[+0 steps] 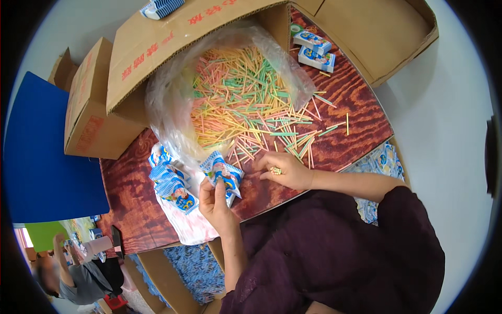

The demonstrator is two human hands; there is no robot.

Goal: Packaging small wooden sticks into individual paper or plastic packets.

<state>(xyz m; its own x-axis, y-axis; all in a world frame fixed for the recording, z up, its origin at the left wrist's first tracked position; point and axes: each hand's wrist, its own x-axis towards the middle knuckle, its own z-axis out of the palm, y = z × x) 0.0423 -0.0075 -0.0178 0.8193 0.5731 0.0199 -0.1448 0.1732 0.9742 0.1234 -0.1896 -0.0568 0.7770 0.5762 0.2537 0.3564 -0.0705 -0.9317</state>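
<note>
My left hand (215, 205) pinches a small blue-and-white packet (213, 163) between thumb and fingers at the table's near edge. To its right, my right hand (293, 174) is closed round a bundle of thin pale sticks (275, 170), their ends showing between the fingers. Just beyond both hands, a heap of pink, yellow and green sticks (235, 94) spills from a clear plastic bag (170, 99) onto the table. Several more blue-and-white packets (178, 194) lie overlapping on a white cloth (183, 226) left of my left hand.
The bag lies in a tipped cardboard box (151, 49) on the red-brown table (361, 112). Small boxes (316, 58) sit at the far right edge. Another carton (91, 112) stands left. Below the table are cartons of packets (384, 162) and blue wrappers (193, 269). A person (86, 280) sits lower left.
</note>
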